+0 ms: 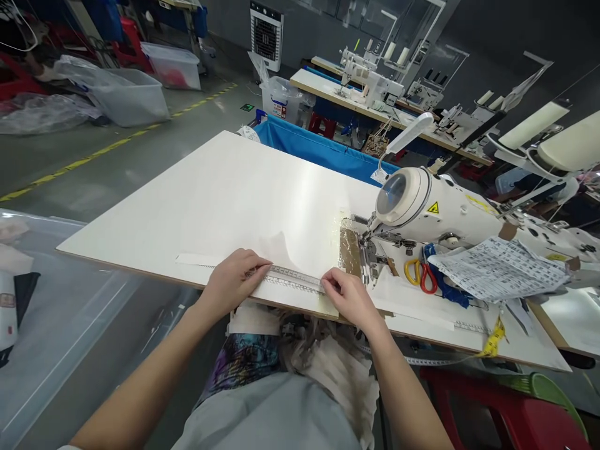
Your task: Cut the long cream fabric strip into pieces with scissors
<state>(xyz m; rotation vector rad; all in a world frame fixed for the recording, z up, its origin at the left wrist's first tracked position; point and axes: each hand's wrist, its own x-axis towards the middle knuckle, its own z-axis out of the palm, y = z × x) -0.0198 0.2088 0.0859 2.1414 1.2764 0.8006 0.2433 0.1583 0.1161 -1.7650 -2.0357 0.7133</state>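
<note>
A white measuring tape (295, 275) is stretched between my two hands near the front edge of the white sewing table (201, 187). My left hand (239, 275) pinches it at one end, fingertips closed on the tabletop. My right hand (344, 294) pinches it between thumb and fingers, close to the sewing machine's plate. Just below the tape, a ruler scale (290, 286) runs along the table edge. A pale, thin sheet (276, 249) lies behind the tape, hard to tell from the tabletop. A yellow stretch of tape (493, 340) hangs twisted at the table's right front edge.
The sewing machine (431, 197) stands to the right, with red and yellow scissors (422, 275) and a printed paper sheet (501, 269) beside it. A blue cloth trough (319, 147) lies behind the table. Left is a clear plastic bin (70, 300); a red stool (515, 406) stands lower right.
</note>
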